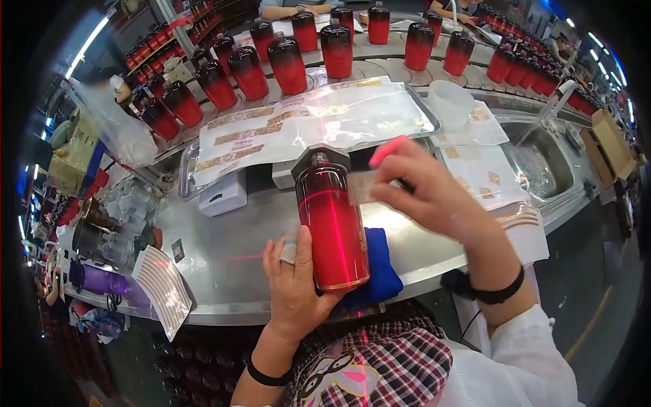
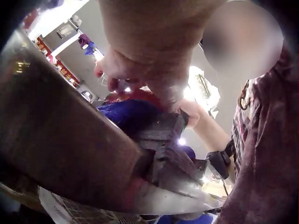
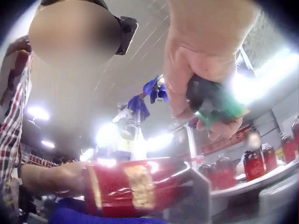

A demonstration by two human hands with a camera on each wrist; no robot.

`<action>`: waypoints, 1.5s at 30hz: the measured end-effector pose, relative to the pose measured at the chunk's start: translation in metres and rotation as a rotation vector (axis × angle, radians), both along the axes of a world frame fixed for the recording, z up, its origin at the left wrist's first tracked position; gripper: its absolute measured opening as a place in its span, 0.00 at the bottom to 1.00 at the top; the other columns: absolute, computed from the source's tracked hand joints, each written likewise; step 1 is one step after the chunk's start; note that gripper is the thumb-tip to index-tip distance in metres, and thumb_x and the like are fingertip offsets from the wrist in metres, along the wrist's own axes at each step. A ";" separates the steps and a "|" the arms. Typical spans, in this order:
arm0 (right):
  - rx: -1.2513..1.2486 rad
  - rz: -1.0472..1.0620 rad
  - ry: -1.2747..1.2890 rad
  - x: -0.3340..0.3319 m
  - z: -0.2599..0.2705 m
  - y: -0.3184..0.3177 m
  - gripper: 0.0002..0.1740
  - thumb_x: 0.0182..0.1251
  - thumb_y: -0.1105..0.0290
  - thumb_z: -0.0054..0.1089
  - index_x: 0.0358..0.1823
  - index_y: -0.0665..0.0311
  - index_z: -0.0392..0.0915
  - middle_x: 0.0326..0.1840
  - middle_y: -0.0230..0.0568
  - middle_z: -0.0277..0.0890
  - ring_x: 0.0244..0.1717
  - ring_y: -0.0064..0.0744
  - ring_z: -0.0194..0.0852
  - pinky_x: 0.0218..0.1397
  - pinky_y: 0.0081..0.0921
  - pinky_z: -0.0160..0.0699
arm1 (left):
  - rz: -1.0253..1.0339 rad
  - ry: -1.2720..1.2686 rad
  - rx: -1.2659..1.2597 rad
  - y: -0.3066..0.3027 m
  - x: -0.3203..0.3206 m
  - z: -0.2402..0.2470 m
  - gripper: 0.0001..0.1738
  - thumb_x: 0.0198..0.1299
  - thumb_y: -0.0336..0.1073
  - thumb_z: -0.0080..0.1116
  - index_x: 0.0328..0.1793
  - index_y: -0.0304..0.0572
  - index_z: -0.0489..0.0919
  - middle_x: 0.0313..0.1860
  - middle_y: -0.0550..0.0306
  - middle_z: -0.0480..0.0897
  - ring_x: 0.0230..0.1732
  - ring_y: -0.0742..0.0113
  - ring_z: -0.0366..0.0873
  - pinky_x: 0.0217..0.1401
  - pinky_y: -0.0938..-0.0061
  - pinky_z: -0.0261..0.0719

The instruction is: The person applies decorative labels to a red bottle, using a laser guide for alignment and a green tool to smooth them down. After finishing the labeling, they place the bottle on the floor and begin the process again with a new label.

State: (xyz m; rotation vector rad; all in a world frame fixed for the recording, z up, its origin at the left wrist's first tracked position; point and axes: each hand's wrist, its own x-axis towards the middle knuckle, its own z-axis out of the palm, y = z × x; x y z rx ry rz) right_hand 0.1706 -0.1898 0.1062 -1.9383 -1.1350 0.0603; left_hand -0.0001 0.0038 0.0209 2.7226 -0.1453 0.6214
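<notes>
A glossy red bottle [image 1: 332, 230] with a dark top lies tilted, its neck at a dark grey angular holder [image 1: 346, 159]. Gold patterned decals [image 3: 141, 186] show on its side in the right wrist view. My left hand [image 1: 295, 292] holds the bottle near its base, thumb along the side; a grey wrap [image 1: 289, 253] is on one finger. Beside the bottle's upper part, my right hand [image 1: 424, 193] has curled fingers around a dark and green handheld piece [image 3: 217, 105], whose kind I cannot tell. Near those fingertips a pale translucent flat piece [image 1: 359, 188] appears blurred.
A folded blue cloth [image 1: 383, 268] lies under the bottle. Behind stands a tray [image 1: 430, 122] with decal sheets [image 1: 285, 129]. Several red bottles [image 1: 287, 64] line the curved conveyor [image 1: 380, 54]. A sink [image 1: 542, 163] is at right, a striped sheet [image 1: 163, 288] at left.
</notes>
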 end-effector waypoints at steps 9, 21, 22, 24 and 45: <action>0.035 -0.091 -0.036 -0.020 -0.038 0.040 0.08 0.62 0.69 0.66 0.36 0.66 0.77 0.48 0.49 0.69 0.51 0.50 0.70 0.54 0.41 0.72 | -0.216 0.066 -1.218 0.016 0.039 0.002 0.48 0.65 0.45 0.62 0.79 0.25 0.49 0.74 0.35 0.61 0.76 0.52 0.59 0.77 0.60 0.57; 0.120 -0.119 -0.260 -0.041 -0.049 0.021 0.27 0.62 0.75 0.65 0.65 0.61 0.75 0.59 0.50 0.66 0.59 0.50 0.68 0.61 0.39 0.72 | -0.219 0.154 -1.640 0.008 0.070 0.006 0.47 0.68 0.37 0.58 0.81 0.28 0.41 0.72 0.41 0.64 0.69 0.61 0.67 0.71 0.68 0.67; 0.115 -0.119 -0.277 -0.042 -0.051 0.022 0.27 0.61 0.75 0.66 0.64 0.61 0.75 0.59 0.51 0.66 0.59 0.52 0.68 0.62 0.40 0.72 | -0.218 0.165 -1.652 0.009 0.070 0.007 0.47 0.68 0.37 0.58 0.81 0.28 0.41 0.72 0.41 0.64 0.69 0.61 0.67 0.71 0.68 0.67; 0.103 -0.117 -0.310 -0.042 -0.054 0.024 0.28 0.58 0.73 0.69 0.62 0.63 0.76 0.59 0.52 0.67 0.59 0.55 0.67 0.63 0.43 0.70 | -0.206 0.182 -1.638 0.009 0.072 0.008 0.47 0.68 0.38 0.58 0.81 0.28 0.41 0.72 0.41 0.64 0.69 0.60 0.67 0.72 0.67 0.66; 0.093 -0.077 -0.242 -0.045 -0.063 0.026 0.29 0.60 0.70 0.67 0.64 0.64 0.75 0.63 0.54 0.64 0.59 0.55 0.67 0.63 0.46 0.70 | -0.272 0.187 -1.593 0.010 0.072 -0.004 0.44 0.71 0.38 0.54 0.82 0.30 0.41 0.72 0.45 0.65 0.70 0.63 0.66 0.73 0.69 0.64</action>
